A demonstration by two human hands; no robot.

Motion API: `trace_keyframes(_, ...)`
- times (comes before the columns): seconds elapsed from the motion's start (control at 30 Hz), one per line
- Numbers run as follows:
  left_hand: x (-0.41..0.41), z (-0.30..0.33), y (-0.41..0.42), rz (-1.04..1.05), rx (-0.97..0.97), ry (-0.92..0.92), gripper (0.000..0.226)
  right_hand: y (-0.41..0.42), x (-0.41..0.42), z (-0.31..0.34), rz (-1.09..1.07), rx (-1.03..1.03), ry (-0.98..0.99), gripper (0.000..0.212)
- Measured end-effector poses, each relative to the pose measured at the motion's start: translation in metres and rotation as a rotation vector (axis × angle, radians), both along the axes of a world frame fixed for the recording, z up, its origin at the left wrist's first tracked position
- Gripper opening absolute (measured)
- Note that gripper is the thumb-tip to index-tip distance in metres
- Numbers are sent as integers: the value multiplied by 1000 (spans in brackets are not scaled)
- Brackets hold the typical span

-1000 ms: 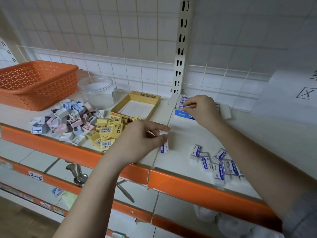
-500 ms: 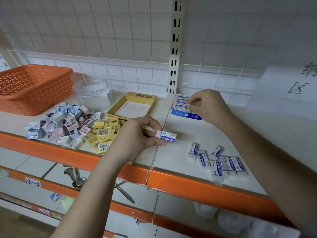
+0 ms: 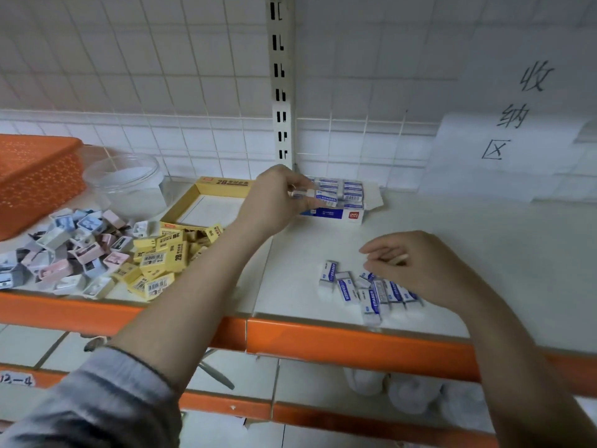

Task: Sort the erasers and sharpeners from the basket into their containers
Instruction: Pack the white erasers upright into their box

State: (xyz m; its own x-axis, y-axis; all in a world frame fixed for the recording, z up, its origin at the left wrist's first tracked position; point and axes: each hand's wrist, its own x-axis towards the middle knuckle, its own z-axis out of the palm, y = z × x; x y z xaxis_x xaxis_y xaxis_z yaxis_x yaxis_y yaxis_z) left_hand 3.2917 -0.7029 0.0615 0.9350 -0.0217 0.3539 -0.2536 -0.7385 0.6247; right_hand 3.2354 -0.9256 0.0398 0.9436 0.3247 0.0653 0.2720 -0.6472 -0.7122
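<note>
left hand [image 3: 274, 202]: pinches white eraser [image 3: 303, 194] at the blue eraser box [image 3: 339, 202] | right hand [image 3: 416, 270]: fingers loosely curled, holds nothing, above loose erasers [image 3: 368, 291]

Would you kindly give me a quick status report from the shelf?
Left hand pinches a white eraser at the blue eraser box. Right hand open over the loose erasers. Nothing blocking the box.
</note>
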Motion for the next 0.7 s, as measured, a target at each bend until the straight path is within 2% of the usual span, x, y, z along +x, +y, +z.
trace_keyframes(0.23,34,-15,-15,82,-19,152,41,-20,-16,-7,-35,40,-3,17)
trace_keyframes(0.33,39,-17,-14,99,-9,181,36,-23,-21,-6,-38,77,3,15)
trace_keyframes(0.7,42,-1,-17,36,231,203,34,-22,-26,-4,-18,65,2,23)
